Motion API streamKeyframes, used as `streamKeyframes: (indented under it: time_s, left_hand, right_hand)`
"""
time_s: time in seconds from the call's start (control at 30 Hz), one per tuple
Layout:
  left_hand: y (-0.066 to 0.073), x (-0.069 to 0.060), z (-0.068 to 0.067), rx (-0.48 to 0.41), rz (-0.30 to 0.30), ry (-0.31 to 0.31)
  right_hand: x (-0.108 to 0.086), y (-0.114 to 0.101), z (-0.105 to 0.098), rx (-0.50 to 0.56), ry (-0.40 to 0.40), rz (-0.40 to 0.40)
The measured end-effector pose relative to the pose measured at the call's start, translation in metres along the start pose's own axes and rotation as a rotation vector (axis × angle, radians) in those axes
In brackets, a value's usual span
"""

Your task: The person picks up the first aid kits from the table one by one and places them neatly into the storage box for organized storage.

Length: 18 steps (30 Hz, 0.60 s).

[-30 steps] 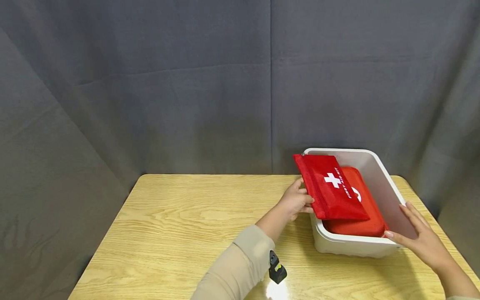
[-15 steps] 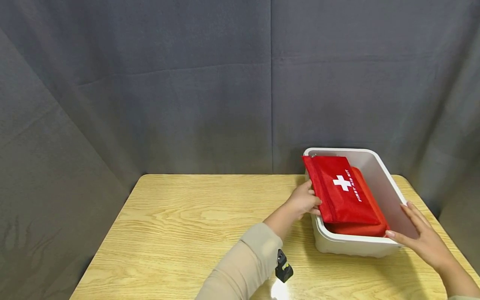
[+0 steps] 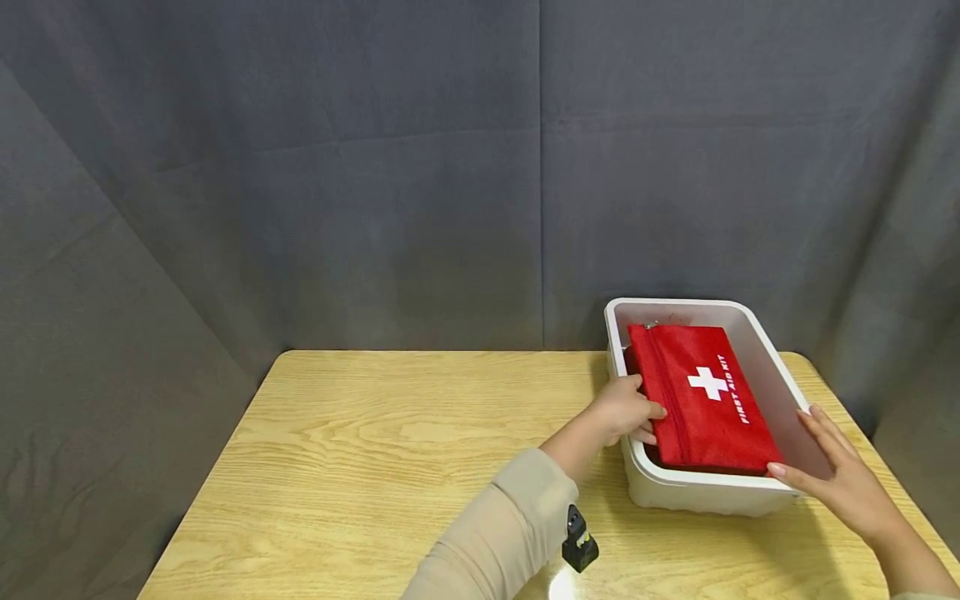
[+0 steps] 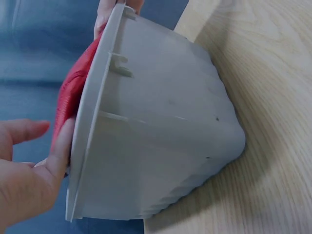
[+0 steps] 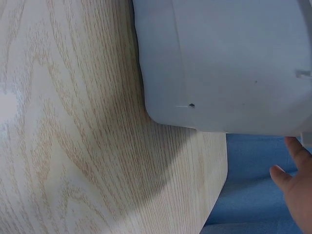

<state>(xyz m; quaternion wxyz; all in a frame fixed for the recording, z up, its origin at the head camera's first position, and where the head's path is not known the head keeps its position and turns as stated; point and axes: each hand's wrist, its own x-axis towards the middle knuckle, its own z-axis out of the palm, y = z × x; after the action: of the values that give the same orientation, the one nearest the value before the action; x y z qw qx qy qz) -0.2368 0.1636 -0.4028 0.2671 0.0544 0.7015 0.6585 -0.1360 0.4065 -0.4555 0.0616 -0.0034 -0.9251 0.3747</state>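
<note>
A flat red first aid pouch (image 3: 705, 427), with a white cross and a zip, lies largely inside the white plastic bin (image 3: 780, 379). My left hand (image 3: 626, 410) holds the pouch's left edge, its thumb over the zip side and other fingers below. In the left wrist view, fingers (image 4: 61, 146) of that hand sit between pouch and bin rim. My right hand (image 3: 847, 471) rests on the bin's front right corner with straight, spread fingers. The right wrist view shows its fingertips (image 5: 295, 148) against the bin. The case under the pouch is almost entirely hidden.
The bin stands on the right part of a wood-grain table (image 3: 390, 450). Behind the table hangs a grey curtain (image 3: 405, 208). A small black device (image 3: 579, 542) is at my left sleeve (image 3: 510, 517).
My left hand has moved right with the pouch, which has gone further into the bin, lower and flatter, now covering the orange-red case. My right hand has stayed at the rim.
</note>
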Motion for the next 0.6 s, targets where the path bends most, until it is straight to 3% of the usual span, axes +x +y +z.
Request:
streamKeyframes:
  time_s: [0.17, 0.37, 0.47, 0.6]
  left_hand:
    - [0.006, -0.003, -0.007, -0.037, -0.037, -0.021]
    - [0.01, -0.002, -0.036, -0.004, -0.011, -0.113]
    - [0.007, -0.002, -0.054, 0.051, 0.024, -0.137]
    - [0.002, -0.003, -0.078, 0.173, 0.037, -0.096]
  right_hand:
    - [0.004, -0.001, 0.0, -0.01, 0.008, -0.022]
    - [0.005, -0.002, -0.004, -0.076, -0.009, -0.014]
    - [0.004, -0.002, -0.006, -0.122, -0.01, -0.035]
    - [0.007, -0.01, -0.009, -0.217, -0.007, -0.076]
